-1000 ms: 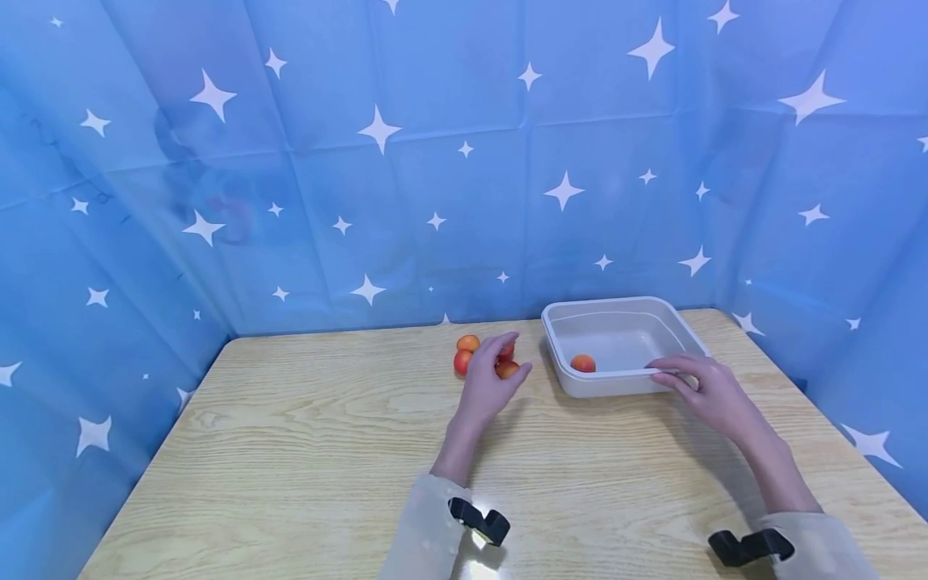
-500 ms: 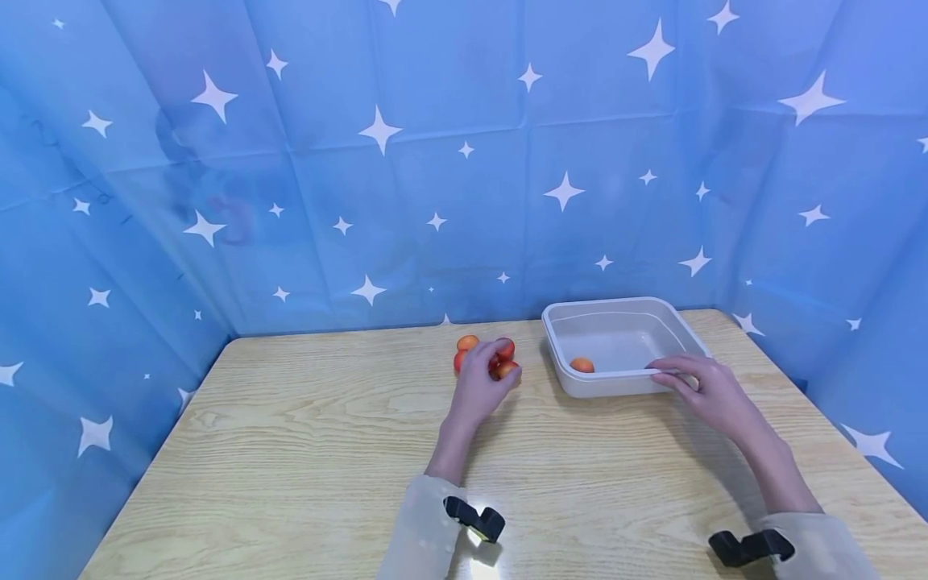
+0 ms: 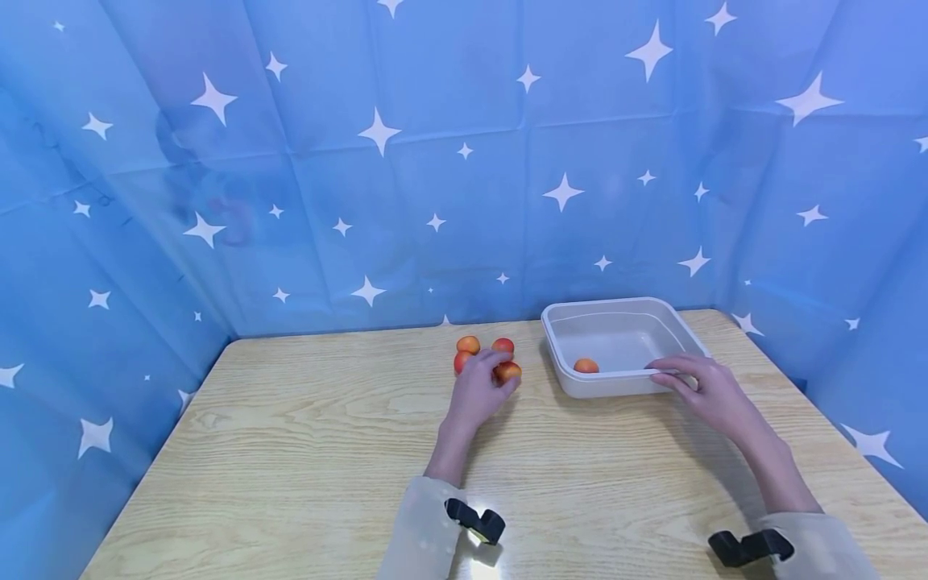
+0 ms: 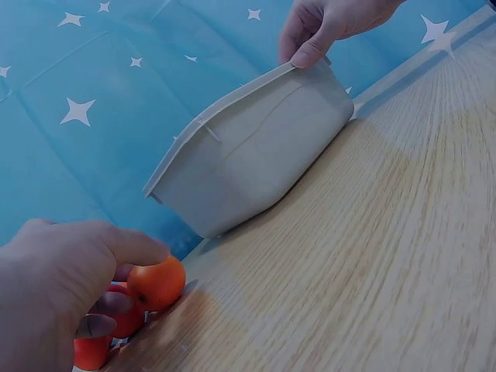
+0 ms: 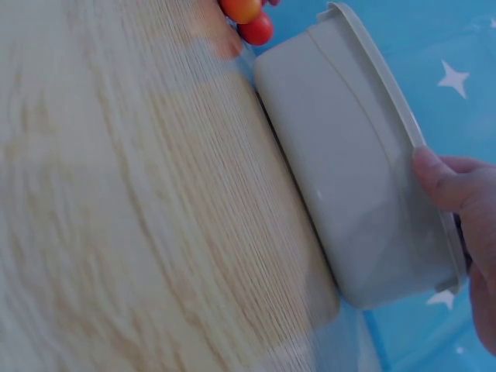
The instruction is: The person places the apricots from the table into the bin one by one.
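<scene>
My left hand (image 3: 478,391) is at a cluster of small orange-red fruits at the back of the table, thumb and index finger around the nearest fruit (image 3: 508,372). In the left wrist view, that fruit (image 4: 157,284) shows just under a fingertip, with redder ones partly hidden behind the fingers. A red fruit (image 3: 503,345), an orange fruit (image 3: 468,345) and another red one (image 3: 461,362) lie close around the hand. My right hand (image 3: 706,392) pinches the front rim of a grey plastic bin (image 3: 602,387), thumb outside. One orange fruit (image 3: 586,366) lies inside it.
The bin stands at the back right of a wood-grain table (image 3: 304,451). Behind and beside the table hangs a blue curtain (image 3: 464,185) with white stars. A black wrist camera (image 3: 474,521) sits on the left sleeve, another (image 3: 750,548) on the right.
My left hand has lowered slightly and its thumb and index finger have closed in on the nearest fruit. The fruit in the bin has rolled slightly. The right hand has stayed on the rim.
</scene>
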A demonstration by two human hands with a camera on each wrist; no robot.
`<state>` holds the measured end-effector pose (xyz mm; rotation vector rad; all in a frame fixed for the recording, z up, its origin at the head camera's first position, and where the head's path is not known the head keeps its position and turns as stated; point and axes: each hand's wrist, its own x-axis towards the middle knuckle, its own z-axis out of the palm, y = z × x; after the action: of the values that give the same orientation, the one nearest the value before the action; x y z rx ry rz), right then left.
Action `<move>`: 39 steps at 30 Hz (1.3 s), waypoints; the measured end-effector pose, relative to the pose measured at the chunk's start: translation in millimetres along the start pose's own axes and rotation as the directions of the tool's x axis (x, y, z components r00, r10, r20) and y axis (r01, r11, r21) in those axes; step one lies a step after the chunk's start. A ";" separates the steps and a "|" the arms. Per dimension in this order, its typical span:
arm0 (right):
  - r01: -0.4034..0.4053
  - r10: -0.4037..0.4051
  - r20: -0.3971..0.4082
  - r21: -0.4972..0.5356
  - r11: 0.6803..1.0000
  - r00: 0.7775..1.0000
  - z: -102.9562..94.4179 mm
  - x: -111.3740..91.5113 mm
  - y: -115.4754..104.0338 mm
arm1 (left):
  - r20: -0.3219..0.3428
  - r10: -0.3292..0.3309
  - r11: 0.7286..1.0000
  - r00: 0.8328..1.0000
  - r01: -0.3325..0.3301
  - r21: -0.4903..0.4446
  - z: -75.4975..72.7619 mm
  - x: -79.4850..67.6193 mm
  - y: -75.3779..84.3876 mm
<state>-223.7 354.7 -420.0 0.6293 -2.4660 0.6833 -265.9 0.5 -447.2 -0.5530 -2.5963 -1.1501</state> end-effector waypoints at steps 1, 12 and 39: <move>-0.001 0.001 0.001 -0.001 1.000 1.000 -0.1 0.0 -0.1 | 0.009 -0.006 1.000 1.000 0.006 0.007 0.3 -0.4 0.0; 0.007 -0.007 0.002 0.010 1.000 1.000 0.2 0.1 0.3 | 0.098 -0.049 0.999 0.994 0.049 -0.005 4.5 -2.9 -3.2; -0.010 0.010 0.008 0.004 1.000 1.000 -0.4 0.4 -2.6 | 0.040 -0.038 0.976 0.998 0.045 -0.214 -1.3 1.9 0.6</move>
<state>-222.5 352.8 -418.6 0.6227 -2.4774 0.6916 -267.2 0.3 -445.2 -0.5700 -2.5408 -1.4587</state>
